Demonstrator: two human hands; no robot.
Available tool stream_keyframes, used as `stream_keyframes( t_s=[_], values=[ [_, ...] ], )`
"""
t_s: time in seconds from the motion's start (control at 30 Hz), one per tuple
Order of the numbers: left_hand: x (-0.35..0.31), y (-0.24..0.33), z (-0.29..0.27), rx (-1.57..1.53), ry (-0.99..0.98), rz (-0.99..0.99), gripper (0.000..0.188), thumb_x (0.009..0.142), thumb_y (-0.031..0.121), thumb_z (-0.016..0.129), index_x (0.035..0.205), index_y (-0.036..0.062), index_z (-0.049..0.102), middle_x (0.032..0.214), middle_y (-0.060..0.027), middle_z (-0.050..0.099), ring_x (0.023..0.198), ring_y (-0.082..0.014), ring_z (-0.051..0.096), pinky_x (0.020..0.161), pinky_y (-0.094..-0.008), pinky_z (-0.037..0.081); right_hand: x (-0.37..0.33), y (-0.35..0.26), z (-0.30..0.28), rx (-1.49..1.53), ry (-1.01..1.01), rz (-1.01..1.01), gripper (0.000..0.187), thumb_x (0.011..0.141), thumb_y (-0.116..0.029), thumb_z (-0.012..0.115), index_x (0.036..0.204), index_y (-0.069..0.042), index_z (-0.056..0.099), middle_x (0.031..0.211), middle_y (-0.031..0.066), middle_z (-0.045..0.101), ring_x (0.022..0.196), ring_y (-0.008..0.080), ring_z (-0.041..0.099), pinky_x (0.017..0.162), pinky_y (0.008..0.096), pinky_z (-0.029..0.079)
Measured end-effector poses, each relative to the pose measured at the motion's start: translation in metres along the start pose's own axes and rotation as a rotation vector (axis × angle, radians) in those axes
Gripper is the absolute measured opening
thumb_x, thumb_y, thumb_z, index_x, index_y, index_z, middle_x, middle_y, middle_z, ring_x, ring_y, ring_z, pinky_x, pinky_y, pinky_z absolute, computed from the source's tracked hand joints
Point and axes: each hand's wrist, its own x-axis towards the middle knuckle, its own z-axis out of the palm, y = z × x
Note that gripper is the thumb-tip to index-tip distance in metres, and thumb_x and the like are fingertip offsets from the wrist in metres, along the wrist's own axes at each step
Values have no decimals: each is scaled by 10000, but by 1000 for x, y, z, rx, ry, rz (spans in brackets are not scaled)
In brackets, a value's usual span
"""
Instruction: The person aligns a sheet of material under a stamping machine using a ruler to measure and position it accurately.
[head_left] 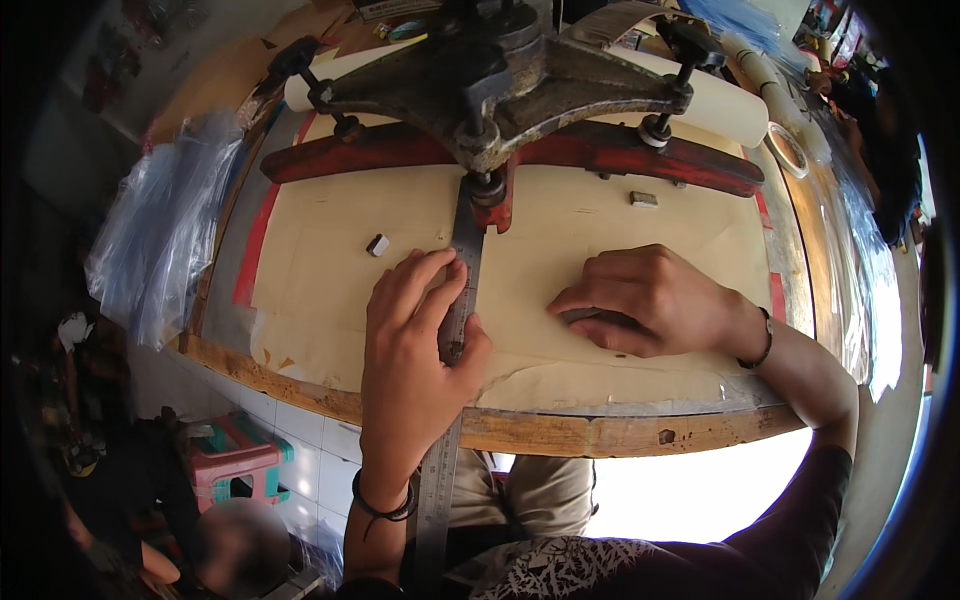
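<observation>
A long steel ruler (437, 490) runs from under the clamp head, across the pale yellow sheet (320, 300) and out over the table's near edge. My left hand (415, 335) grips it, fingertips on its upper face and thumb on the right edge. To the right, my right hand (650, 305) rests on the sheet with its fingers bent and the thumb apart from them. Between that thumb and forefinger is a dark gap, and I see nothing held there. A small black-and-white block (377, 245) lies left of the ruler. Another small metallic block (643, 200) lies farther right.
A heavy metal press (520, 90) with red bars (640, 150) spans the table's far side. Clear plastic sheets (165, 230) hang at the left. A tape roll (787, 150) sits at the right. A pink-and-green stool (235, 460) and another person (130, 490) are at the lower left.
</observation>
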Motion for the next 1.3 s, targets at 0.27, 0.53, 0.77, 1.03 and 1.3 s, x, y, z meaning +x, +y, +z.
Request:
stream_keyframes(
  t_s=[0.27, 0.53, 0.77, 1.03, 1.3],
  values=[
    [1, 5, 0, -4, -11, -39, 363, 832, 19, 669, 1185, -60, 683, 1351, -158, 636, 1271, -352, 592, 1094, -431, 446, -4, 3, -1, 16, -6, -23, 218, 919, -163, 713, 1106, -54, 695, 933, 92, 672, 817, 297, 686, 697, 422, 582],
    [2, 5, -3, -4, -11, -55, 366, 816, 9, 676, 1179, -38, 686, 1354, -146, 634, 1261, -345, 595, 1091, -427, 439, -1, 3, 0, 30, -8, -41, 209, 921, -167, 711, 1098, -58, 694, 929, 90, 669, 812, 291, 686, 701, 419, 584],
    [2, 1, 1, -35, 7, -23, 367, 789, 17, 684, 1150, -48, 677, 1333, -137, 626, 1262, -351, 577, 1085, -439, 438, -3, 1, -1, 8, -17, -17, 229, 883, -154, 748, 1094, -72, 711, 876, 85, 656, 788, 279, 678, 693, 410, 574],
    [0, 1, -5, -11, 5, -33, 365, 814, 77, 723, 1163, -18, 681, 1347, -132, 603, 1302, -353, 542, 1113, -482, 411, 5, -5, -4, 0, -52, 35, 244, 854, -130, 763, 1091, -88, 725, 829, 87, 637, 717, 277, 644, 633, 400, 532],
    [1, -1, -3, 74, -37, -1, 429, 915, 119, 635, 1301, -67, 617, 1416, -145, 558, 1324, -337, 489, 1134, -476, 373, 5, -4, -1, -10, -38, 67, 215, 836, -116, 771, 1043, -68, 741, 819, 91, 650, 705, 284, 643, 627, 400, 529]
  ],
)
